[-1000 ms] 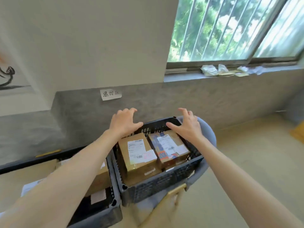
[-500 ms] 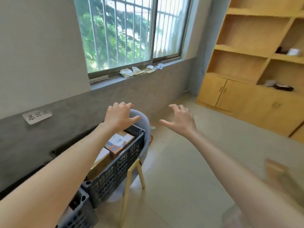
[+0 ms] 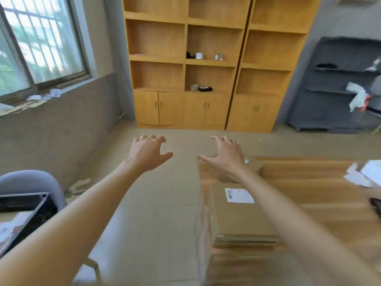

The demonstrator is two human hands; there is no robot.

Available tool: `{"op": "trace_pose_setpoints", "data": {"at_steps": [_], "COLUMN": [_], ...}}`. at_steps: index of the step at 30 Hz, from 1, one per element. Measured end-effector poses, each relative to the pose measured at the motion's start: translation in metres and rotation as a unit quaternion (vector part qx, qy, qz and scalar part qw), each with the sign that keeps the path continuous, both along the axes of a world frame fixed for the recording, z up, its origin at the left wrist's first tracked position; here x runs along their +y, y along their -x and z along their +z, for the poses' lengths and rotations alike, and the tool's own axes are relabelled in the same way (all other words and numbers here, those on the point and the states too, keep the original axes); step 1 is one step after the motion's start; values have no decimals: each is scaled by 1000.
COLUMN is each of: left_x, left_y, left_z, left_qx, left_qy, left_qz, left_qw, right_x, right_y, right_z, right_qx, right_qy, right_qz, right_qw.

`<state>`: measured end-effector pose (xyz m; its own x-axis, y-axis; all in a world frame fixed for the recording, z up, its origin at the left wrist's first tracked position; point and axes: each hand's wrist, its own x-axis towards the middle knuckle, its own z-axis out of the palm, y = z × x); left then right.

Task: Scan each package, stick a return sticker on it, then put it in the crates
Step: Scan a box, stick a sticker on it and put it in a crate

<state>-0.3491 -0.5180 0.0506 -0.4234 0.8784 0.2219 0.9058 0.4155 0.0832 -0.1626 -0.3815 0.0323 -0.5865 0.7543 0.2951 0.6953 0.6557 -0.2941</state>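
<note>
Motion blur smears the wooden table (image 3: 321, 199), and the frame edge cuts off the white papers (image 3: 365, 175) at its right and the black crate (image 3: 26, 211) on the grey chair (image 3: 31, 180) at lower left, its contents unclear. A cardboard package (image 3: 237, 219) lies flat at the table's near left, the right forearm crossing it; its white barcode label (image 3: 239, 195) is too blurred to read. Both the left hand (image 3: 147, 154) and right hand (image 3: 226, 155) hover with fingers spread, holding nothing, over the beige floor (image 3: 165, 203) before yellow wooden shelving (image 3: 206, 62).
</note>
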Motion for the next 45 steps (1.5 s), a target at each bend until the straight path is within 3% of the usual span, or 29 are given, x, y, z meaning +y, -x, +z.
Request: {"op": "trace_pose_setpoints", "data": {"at_steps": [10,18,34,45], "left_x": [175,260,474,570], "left_y": [-222,-318,-407,-384], "left_z": [-19,-54,-76,-78], "left_qx": [-18,-25,4,-24], "left_qy": [26,53,71,72], "left_qz": [-136,-174,-226,-152], "left_qw": [990,983,972,985], "right_x": [122,184,351,481], "right_y": [-259,-386,-474,-451], "right_z": [-10,-28,-65,-52], "right_qx": [-29,-22,-57,-79], "right_qy": [5,36,47,25], "right_qz": [-143,-208,-254,-186], "right_qw": [989,977,964,979]}}
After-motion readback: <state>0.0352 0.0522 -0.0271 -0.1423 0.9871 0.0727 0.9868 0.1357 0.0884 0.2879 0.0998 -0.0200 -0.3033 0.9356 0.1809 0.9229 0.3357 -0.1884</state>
